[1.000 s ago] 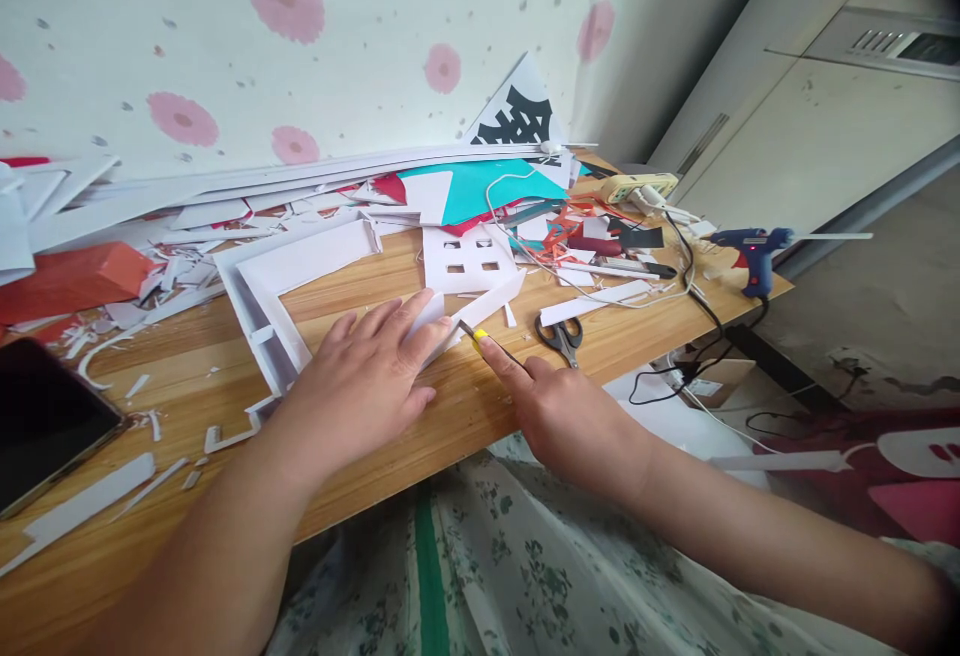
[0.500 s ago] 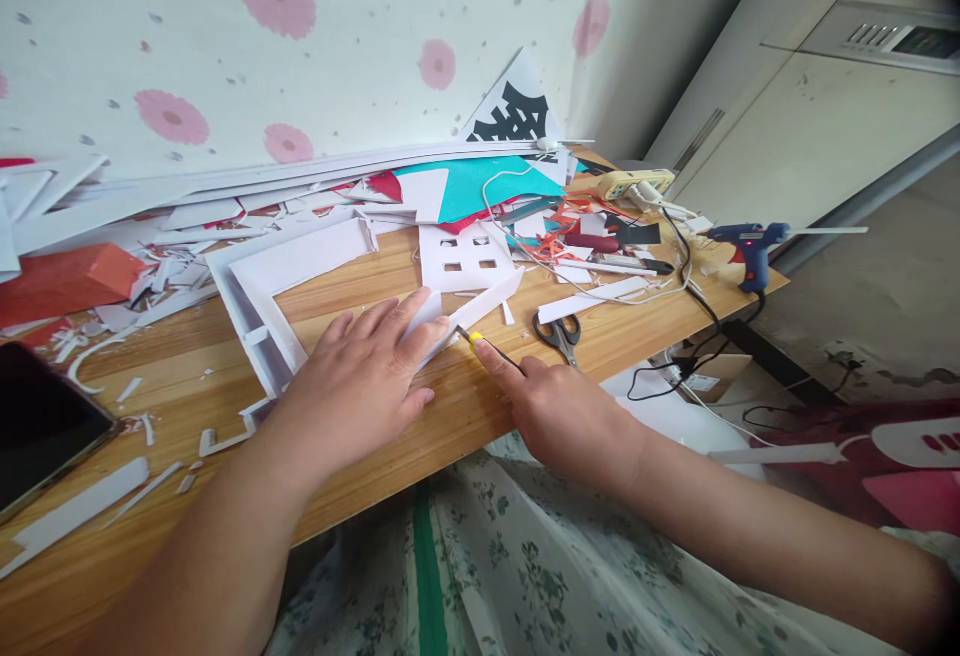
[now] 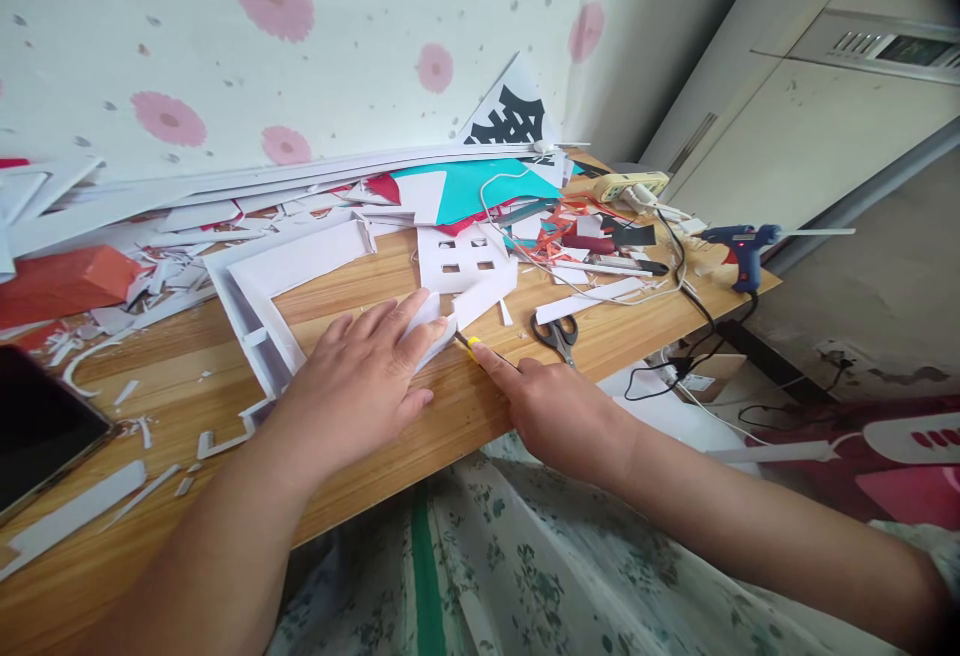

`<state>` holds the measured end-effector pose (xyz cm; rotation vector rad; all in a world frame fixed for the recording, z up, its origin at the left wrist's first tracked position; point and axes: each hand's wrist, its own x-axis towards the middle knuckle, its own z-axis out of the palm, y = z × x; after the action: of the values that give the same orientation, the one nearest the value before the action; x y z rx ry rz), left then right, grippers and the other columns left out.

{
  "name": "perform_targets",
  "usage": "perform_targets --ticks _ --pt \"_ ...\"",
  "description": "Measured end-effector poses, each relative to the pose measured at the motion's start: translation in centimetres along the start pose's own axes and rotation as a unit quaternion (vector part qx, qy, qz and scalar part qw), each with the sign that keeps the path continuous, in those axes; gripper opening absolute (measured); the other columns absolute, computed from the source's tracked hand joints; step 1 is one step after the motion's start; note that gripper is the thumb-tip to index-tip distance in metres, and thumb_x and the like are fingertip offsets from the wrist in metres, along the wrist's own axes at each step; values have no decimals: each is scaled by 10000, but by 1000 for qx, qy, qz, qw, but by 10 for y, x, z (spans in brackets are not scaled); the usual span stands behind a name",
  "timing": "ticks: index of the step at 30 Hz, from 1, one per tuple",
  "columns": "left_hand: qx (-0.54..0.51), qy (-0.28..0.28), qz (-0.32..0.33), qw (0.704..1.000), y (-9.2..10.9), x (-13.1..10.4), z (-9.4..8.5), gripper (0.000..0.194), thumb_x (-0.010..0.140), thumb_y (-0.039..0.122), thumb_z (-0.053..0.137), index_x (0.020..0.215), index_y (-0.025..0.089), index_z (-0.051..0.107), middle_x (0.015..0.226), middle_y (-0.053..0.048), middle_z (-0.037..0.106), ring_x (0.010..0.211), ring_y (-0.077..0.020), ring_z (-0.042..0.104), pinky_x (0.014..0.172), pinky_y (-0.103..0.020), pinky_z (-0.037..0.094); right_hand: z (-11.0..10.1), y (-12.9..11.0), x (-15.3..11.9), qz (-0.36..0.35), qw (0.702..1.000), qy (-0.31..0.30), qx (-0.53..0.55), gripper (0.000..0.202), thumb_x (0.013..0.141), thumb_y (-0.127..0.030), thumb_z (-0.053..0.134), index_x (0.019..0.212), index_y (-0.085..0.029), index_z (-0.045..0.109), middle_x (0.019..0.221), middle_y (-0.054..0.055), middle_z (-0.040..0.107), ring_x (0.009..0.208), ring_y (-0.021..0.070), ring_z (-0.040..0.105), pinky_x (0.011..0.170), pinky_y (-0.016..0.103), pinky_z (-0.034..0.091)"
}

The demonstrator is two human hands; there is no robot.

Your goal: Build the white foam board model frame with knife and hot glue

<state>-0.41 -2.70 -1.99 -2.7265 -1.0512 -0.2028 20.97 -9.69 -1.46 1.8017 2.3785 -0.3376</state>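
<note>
My left hand (image 3: 367, 376) lies flat with its fingers spread, pressing a small white board piece (image 3: 435, 351) against the wooden table. A craft knife (image 3: 471, 344) with a yellow collar is in my right hand (image 3: 551, 406), index finger stretched along it. Its blade tip meets the right end of the pressed piece. Just beyond the tip sits a separate white board strip (image 3: 486, 296), slightly apart from the pressed part. Behind the strip is a white panel with cut-out windows (image 3: 465, 254). An L-shaped white board frame (image 3: 255, 311) stands left of my left hand.
Scissors (image 3: 556, 334) lie right of the knife. A blue glue gun (image 3: 744, 248) stands at the table's right end, near a power strip (image 3: 630, 184) and cables. Board scraps and a teal sheet (image 3: 480, 191) line the back. A dark-screened device (image 3: 45, 426) is at left.
The white strip under the knife has parted: its far portion now sits turned and apart from the piece beneath my left hand. My hands have barely moved.
</note>
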Motion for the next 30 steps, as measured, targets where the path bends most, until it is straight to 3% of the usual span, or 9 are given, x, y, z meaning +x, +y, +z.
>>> perform_targets --ticks 5,9,15,21,27,30 --pt "-10 -18 -3 1000 -1 1 -1 578 815 310 633 1362 228 467 1568 -116 341 1306 -367 470 975 -566 464 4 11 -4 3 994 25 103 687 894 -105 399 1555 -167 219 1094 153 683 921 272 681 774 359 521" --pt "-7 -24 -8 1000 0 1 -1 552 839 318 604 1367 228 472 1586 -110 308 1337 -363 441 1005 -573 443 -7 33 -2 30 987 81 134 602 936 -187 400 1529 -216 305 1194 137 666 1024 274 659 862 370 506" --pt "-25 -54 -34 998 1 0 -2 593 831 286 599 1405 262 451 1597 -86 291 1372 -355 405 1060 -589 393 -27 91 21 135 978 157 7 597 935 -281 473 1511 -335 325 1263 108 625 1001 328 665 754 383 502" --pt "-41 -57 -49 996 2 -1 -3 597 833 246 592 1412 286 452 1596 -65 299 1382 -345 395 1092 -600 350 -15 129 54 128 977 162 -55 565 928 -285 514 1480 -305 396 1205 121 621 990 320 659 722 371 495" --pt "-43 -53 -53 996 2 -2 -1 584 836 233 591 1404 293 466 1597 -57 298 1385 -348 391 1095 -603 336 -11 124 65 81 968 231 -56 483 910 -281 582 1386 -219 535 1228 143 613 1123 323 563 911 428 472" --pt "-48 -64 -56 995 3 -1 -4 580 842 237 592 1405 287 458 1598 -60 295 1398 -340 373 1109 -596 321 -14 94 66 -58 945 321 1 344 940 -263 538 1254 -155 628 1222 138 627 1104 267 556 980 401 445"
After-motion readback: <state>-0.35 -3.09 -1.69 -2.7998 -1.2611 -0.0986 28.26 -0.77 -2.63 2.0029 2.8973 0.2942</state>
